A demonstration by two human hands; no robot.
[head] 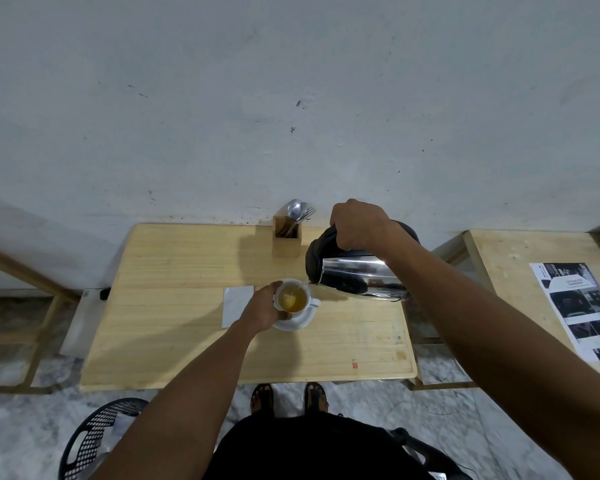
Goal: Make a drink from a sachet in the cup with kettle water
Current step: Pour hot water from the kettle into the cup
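Observation:
A white cup [303,288] holds amber liquid and stands on a white saucer [300,322] in the middle of the wooden table [174,306]. My left hand [262,310] grips the cup's left side. My right hand [357,225] is closed on the black handle of a steel kettle [355,277], which is tilted left with its spout over the cup's rim. A white sachet or paper [237,304] lies flat just left of the cup.
A wooden holder [286,239] with spoons and a fork stands at the back against the wall. A second wooden table [520,271] with a printed sheet [582,310] is on the right. A black mesh bin [90,441] sits on the floor at lower left.

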